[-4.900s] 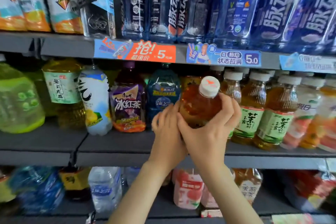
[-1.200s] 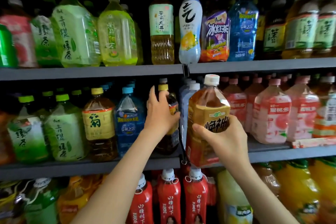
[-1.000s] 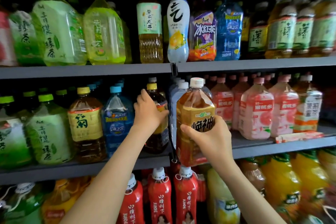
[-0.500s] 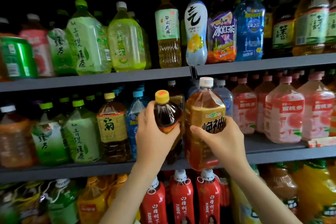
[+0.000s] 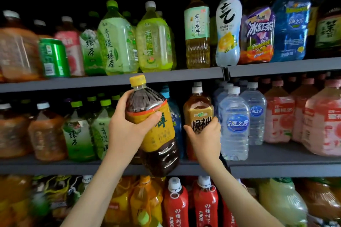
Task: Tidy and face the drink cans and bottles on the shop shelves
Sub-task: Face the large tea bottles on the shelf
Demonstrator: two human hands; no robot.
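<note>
My left hand (image 5: pixel 127 132) grips a dark tea bottle (image 5: pixel 156 134) with a yellow cap and yellow label, held tilted in front of the middle shelf (image 5: pixel 276 167), off the shelf board. My right hand (image 5: pixel 204 138) holds an amber tea bottle (image 5: pixel 198 110) with a white cap and gold label, which stands upright on the middle shelf just right of the dark bottle. Clear water bottles (image 5: pixel 234 127) with blue labels stand right beside my right hand.
Green tea bottles (image 5: pixel 103 131) and brown tea bottles fill the middle shelf's left; pink peach drinks (image 5: pixel 278 116) fill its right. The upper shelf (image 5: pixel 110 81) carries large green bottles, a green can (image 5: pixel 53 57) and mixed bottles. Red juice bottles (image 5: pixel 175 204) stand below.
My left hand has pulled the dark yellow-capped bottle out from the shelf and up to the left. My right hand has set the amber bottle back onto the middle shelf.
</note>
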